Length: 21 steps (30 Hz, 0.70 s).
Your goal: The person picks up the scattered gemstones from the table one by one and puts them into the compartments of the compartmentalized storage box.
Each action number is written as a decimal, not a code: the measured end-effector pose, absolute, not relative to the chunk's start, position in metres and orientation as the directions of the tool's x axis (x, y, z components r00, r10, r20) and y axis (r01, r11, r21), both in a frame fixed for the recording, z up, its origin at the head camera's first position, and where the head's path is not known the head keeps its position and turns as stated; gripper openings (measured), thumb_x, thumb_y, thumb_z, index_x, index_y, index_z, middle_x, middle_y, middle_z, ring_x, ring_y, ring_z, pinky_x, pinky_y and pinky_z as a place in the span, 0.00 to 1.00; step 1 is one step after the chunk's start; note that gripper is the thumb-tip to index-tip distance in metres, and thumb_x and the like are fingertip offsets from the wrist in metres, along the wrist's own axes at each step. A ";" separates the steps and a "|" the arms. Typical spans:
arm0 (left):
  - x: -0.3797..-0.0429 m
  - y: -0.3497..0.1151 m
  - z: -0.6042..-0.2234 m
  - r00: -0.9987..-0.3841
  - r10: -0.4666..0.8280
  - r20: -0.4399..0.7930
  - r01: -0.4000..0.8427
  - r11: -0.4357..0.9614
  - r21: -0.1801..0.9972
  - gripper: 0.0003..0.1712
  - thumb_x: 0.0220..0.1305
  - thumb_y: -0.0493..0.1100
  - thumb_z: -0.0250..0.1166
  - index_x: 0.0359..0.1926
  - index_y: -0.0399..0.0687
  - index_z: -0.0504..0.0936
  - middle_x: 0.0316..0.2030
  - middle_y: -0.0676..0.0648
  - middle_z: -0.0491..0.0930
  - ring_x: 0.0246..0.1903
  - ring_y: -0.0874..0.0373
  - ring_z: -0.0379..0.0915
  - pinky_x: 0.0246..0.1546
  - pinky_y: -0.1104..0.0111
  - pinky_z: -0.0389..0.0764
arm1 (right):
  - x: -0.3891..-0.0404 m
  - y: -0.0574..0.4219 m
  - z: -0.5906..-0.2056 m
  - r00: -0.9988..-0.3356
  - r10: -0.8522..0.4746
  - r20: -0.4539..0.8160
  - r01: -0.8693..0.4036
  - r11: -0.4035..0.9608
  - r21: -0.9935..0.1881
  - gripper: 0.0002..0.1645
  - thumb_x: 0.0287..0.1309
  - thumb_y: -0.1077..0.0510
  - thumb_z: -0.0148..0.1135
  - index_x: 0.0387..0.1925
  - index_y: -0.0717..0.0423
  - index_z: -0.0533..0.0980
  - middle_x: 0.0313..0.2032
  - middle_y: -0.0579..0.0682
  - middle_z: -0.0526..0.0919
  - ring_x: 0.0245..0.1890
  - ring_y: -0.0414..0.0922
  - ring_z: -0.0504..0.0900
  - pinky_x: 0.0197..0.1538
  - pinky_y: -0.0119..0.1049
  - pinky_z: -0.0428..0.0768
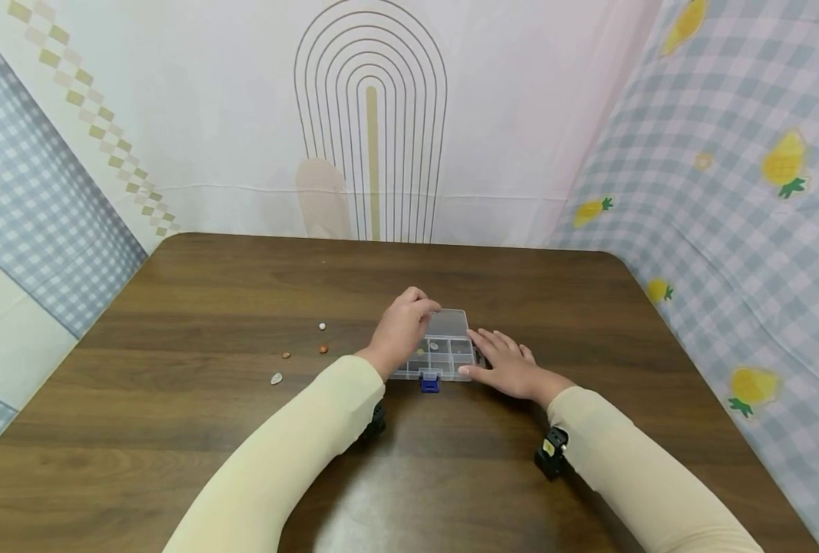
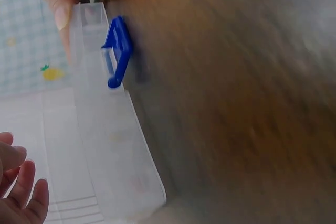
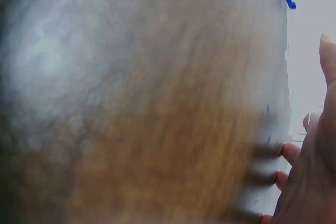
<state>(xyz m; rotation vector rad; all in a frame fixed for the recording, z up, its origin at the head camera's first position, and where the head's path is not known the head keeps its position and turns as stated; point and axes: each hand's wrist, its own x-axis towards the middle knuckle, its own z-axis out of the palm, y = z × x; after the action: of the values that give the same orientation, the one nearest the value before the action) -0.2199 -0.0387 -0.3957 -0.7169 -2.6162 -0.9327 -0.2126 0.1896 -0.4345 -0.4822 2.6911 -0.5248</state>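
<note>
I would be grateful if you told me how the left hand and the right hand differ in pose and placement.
The left hand is raised over the left part of the clear compartment box, while the right hand lies at its right end. The left hand's fingers are bent, whereas the right hand's are extended and spread. Both come out of pale sleeves. Whether the left hand holds anything cannot be told.

hands: 2 (left hand, right hand)
divided box: 1
blue latch: 1
loose bits: 4
boxed bits: 2+, partly hidden
sleeves: 2
table: 1
</note>
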 end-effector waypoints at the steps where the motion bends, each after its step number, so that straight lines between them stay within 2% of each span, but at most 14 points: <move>1: -0.219 -0.037 -0.395 -0.843 0.368 0.393 0.534 0.669 0.517 0.12 0.66 0.30 0.58 0.47 0.40 0.84 0.42 0.45 0.75 0.39 0.53 0.75 0.43 0.64 0.79 | -0.213 0.190 -0.434 -0.878 -0.390 -0.279 -0.258 0.874 -0.411 0.55 0.59 0.21 0.42 0.77 0.43 0.42 0.76 0.53 0.41 0.75 0.57 0.36 0.66 0.69 0.39; 6: -0.216 -0.027 -0.395 -0.857 0.405 0.319 0.516 0.671 0.533 0.13 0.68 0.31 0.57 0.50 0.40 0.83 0.44 0.45 0.74 0.40 0.54 0.74 0.41 0.67 0.79 | -0.211 0.188 -0.430 -0.873 -0.398 -0.282 -0.266 0.873 -0.409 0.56 0.58 0.20 0.40 0.77 0.45 0.41 0.76 0.55 0.41 0.74 0.59 0.36 0.65 0.70 0.39; 11: -0.214 -0.019 -0.399 -0.850 0.439 0.292 0.527 0.702 0.479 0.14 0.67 0.31 0.58 0.50 0.43 0.82 0.45 0.46 0.75 0.41 0.56 0.75 0.41 0.69 0.78 | -0.209 0.188 -0.429 -0.871 -0.406 -0.276 -0.269 0.865 -0.423 0.55 0.59 0.21 0.41 0.77 0.46 0.42 0.76 0.56 0.41 0.74 0.59 0.36 0.65 0.71 0.38; 13: -0.214 -0.016 -0.401 -0.845 0.452 0.287 0.535 0.704 0.468 0.14 0.67 0.31 0.58 0.51 0.43 0.82 0.46 0.46 0.75 0.42 0.56 0.75 0.43 0.68 0.78 | -0.210 0.189 -0.430 -0.872 -0.403 -0.277 -0.266 0.866 -0.424 0.55 0.59 0.21 0.41 0.77 0.45 0.42 0.76 0.55 0.41 0.74 0.58 0.35 0.65 0.70 0.38; 15: -0.215 -0.014 -0.403 -0.842 0.460 0.281 0.539 0.703 0.464 0.14 0.67 0.31 0.59 0.51 0.43 0.82 0.46 0.46 0.75 0.42 0.56 0.75 0.50 0.65 0.78 | -0.211 0.189 -0.430 -0.871 -0.403 -0.281 -0.263 0.866 -0.425 0.55 0.59 0.22 0.42 0.77 0.45 0.42 0.76 0.54 0.41 0.74 0.58 0.35 0.65 0.70 0.38; 20: -0.214 -0.008 -0.406 -0.835 0.476 0.278 0.550 0.692 0.467 0.13 0.66 0.30 0.59 0.49 0.42 0.83 0.44 0.46 0.75 0.39 0.57 0.75 0.48 0.66 0.78 | -0.211 0.189 -0.430 -0.868 -0.398 -0.296 -0.255 0.870 -0.422 0.54 0.60 0.23 0.42 0.77 0.44 0.41 0.76 0.53 0.40 0.75 0.57 0.35 0.66 0.69 0.37; 21: -0.214 -0.007 -0.406 -0.832 0.477 0.284 0.555 0.690 0.465 0.13 0.66 0.29 0.59 0.48 0.42 0.83 0.44 0.46 0.75 0.39 0.57 0.75 0.45 0.68 0.78 | -0.212 0.189 -0.430 -0.868 -0.399 -0.295 -0.255 0.869 -0.423 0.54 0.60 0.23 0.43 0.77 0.44 0.41 0.76 0.53 0.40 0.75 0.57 0.35 0.66 0.69 0.37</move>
<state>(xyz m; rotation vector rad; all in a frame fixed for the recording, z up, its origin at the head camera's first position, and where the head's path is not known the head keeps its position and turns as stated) -0.2140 -0.0066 -0.4058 -0.8466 -2.7569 -0.8275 -0.2116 0.1893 -0.4302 -0.4849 2.6641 -0.5300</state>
